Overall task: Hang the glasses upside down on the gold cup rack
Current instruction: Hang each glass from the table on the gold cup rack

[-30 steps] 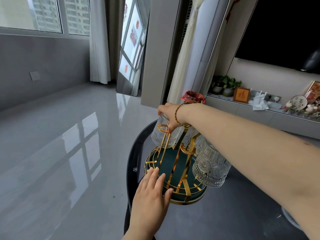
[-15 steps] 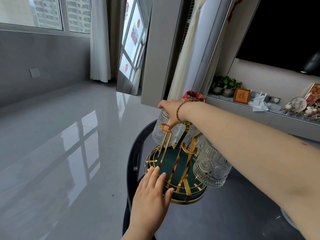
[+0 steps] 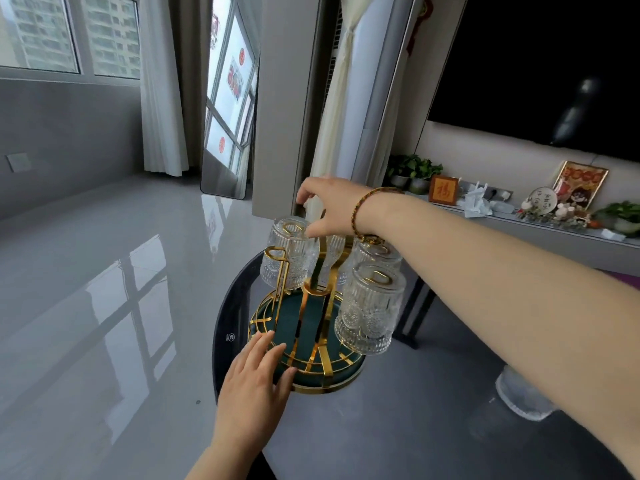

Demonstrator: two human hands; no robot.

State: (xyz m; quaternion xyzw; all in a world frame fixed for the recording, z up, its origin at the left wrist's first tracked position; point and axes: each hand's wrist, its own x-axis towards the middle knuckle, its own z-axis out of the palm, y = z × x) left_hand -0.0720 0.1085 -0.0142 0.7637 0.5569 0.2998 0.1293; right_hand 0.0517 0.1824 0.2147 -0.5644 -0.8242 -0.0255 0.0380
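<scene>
Left hand (image 3: 254, 382) flat, bracing rack (image 3: 311, 341); right hand (image 3: 329, 206) open, just above far glass (image 3: 289, 254). A nudge could unhook it.

I see a gold rack (image 3: 313, 317) with a dark green tray (image 3: 294, 318) in its base. The glasses (image 3: 370, 308) are clear with ribbed, embossed patterns. The table (image 3: 398, 427) is dark grey, and a red-and-gold braided bracelet (image 3: 358, 211) circles the wrist.
</scene>
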